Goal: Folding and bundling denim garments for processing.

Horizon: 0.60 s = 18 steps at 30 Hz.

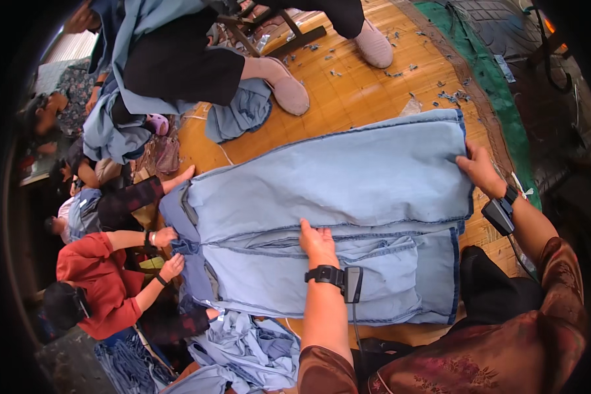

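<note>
A pair of light blue jeans [335, 162] lies spread before me, apparently inside out, its dark-edged seams and grey pocket pieces showing. The waist end points left and the hems face right. My left hand [318, 242] touches the inner seam of the far leg, its fingertips partly hidden at the fabric edge. At the hem of that leg is my right hand [480, 170], thumb on the cloth and fingers around the edge. The near leg [374, 276] lies folded and rumpled over a second hem. Opposite me, a co-worker's two hands [170, 253] hold the waistband.
Denim scraps [453, 96] litter the wooden floor [344, 103]. Another person's shoe [288, 88] stands beyond the far leg, near bunched denim [239, 111]. A heap of jeans [256, 344] lies at lower left. Green sheeting [497, 113] edges the floor at right.
</note>
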Each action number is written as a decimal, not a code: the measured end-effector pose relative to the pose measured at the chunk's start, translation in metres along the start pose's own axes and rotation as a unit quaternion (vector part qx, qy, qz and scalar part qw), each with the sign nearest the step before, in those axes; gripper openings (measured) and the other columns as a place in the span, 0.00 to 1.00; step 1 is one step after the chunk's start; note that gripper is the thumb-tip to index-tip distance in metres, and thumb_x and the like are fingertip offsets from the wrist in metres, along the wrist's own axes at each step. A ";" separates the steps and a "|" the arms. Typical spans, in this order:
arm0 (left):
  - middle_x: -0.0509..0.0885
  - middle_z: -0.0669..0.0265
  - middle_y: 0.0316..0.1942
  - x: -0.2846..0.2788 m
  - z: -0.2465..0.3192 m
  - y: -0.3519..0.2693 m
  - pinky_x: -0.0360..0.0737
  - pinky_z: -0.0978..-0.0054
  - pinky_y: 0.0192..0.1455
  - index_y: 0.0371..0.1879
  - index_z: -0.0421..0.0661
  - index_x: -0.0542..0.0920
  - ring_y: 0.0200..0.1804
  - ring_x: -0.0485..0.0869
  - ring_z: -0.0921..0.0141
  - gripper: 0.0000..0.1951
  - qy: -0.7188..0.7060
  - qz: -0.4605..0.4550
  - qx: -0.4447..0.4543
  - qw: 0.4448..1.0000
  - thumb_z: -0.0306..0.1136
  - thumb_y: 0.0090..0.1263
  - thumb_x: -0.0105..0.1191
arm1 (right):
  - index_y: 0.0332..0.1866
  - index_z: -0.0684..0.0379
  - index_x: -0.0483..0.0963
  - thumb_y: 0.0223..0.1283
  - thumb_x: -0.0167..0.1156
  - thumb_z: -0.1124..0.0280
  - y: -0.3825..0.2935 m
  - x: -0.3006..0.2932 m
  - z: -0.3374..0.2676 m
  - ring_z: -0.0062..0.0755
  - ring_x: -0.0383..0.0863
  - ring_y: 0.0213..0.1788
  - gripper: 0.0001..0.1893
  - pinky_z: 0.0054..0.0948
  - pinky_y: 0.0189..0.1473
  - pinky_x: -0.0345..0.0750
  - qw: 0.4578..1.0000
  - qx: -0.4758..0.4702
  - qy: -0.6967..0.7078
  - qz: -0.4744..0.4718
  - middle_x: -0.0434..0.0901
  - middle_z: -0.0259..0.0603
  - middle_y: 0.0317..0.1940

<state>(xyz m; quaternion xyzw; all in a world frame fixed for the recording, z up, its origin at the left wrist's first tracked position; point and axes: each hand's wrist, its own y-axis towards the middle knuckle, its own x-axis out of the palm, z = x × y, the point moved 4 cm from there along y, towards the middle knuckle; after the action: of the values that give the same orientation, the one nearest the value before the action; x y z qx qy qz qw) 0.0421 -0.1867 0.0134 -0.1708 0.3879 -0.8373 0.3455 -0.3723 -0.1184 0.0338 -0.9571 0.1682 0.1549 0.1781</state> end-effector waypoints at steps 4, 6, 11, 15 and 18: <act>0.71 0.58 0.40 -0.021 0.003 0.008 0.73 0.63 0.39 0.45 0.42 0.65 0.36 0.72 0.65 0.14 0.079 0.034 0.039 0.996 0.30 0.63 0.50 | 0.48 0.65 0.68 0.48 0.51 0.78 0.018 -0.029 -0.001 0.34 0.75 0.41 0.17 0.27 0.46 0.70 0.986 -0.060 -0.112 0.107 0.75 0.46 0.36; 0.71 0.59 0.39 -0.027 -0.001 0.005 0.76 0.69 0.37 0.46 0.41 0.64 0.36 0.73 0.64 0.15 0.134 0.036 0.038 0.990 0.29 0.63 0.51 | 0.49 0.64 0.67 0.47 0.52 0.78 0.016 -0.029 -0.014 0.39 0.75 0.44 0.19 0.29 0.48 0.69 0.977 -0.029 -0.176 0.114 0.75 0.48 0.40; 0.71 0.60 0.41 -0.044 0.021 -0.020 0.77 0.72 0.41 0.47 0.40 0.65 0.37 0.75 0.68 0.17 0.199 -0.165 0.144 0.955 0.31 0.63 0.52 | 0.57 0.58 0.63 0.42 0.60 0.73 -0.057 0.057 -0.078 0.42 0.59 0.62 0.30 0.43 0.61 0.59 0.837 -0.434 -0.326 -0.076 0.62 0.45 0.59; 0.75 0.66 0.31 -0.110 0.048 -0.053 0.73 0.82 0.30 0.41 0.41 0.69 0.29 0.75 0.77 0.10 0.368 -0.144 0.250 0.884 0.30 0.64 0.50 | 0.52 0.58 0.68 0.43 0.58 0.69 -0.053 0.091 -0.021 0.43 0.59 0.63 0.25 0.42 0.61 0.60 0.817 -0.333 -0.384 -0.273 0.65 0.41 0.58; 0.75 0.68 0.26 -0.172 0.028 -0.081 0.71 0.82 0.27 0.35 0.42 0.73 0.26 0.74 0.78 0.08 0.538 -0.213 0.216 0.787 0.31 0.60 0.54 | 0.47 0.59 0.70 0.41 0.58 0.71 -0.074 0.082 -0.044 0.41 0.70 0.50 0.21 0.37 0.49 0.70 0.815 -0.342 -0.414 -0.218 0.71 0.43 0.45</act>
<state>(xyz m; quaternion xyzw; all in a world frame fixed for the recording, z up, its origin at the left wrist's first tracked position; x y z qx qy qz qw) 0.1425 -0.0418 0.0908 0.3079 0.2737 -0.9079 -0.0780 -0.2607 -0.0925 0.0651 -0.8134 -0.1979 0.5413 -0.0783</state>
